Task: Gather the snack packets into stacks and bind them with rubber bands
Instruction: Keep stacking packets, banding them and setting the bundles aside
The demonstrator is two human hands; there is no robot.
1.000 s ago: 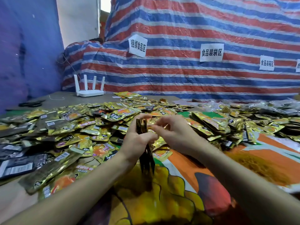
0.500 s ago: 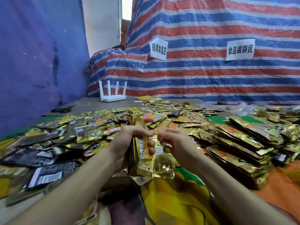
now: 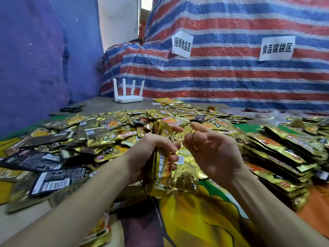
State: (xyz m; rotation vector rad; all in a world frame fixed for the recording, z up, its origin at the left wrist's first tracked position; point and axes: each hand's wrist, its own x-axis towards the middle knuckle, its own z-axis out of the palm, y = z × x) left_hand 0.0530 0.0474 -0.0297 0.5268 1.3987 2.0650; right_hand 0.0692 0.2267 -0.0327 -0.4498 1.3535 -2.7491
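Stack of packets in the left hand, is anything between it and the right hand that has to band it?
Nothing visible does. The left hand grips the stack upright, and the right hand is beside it across an open gap. Only the left hand's own fingers wrap the stack's middle.
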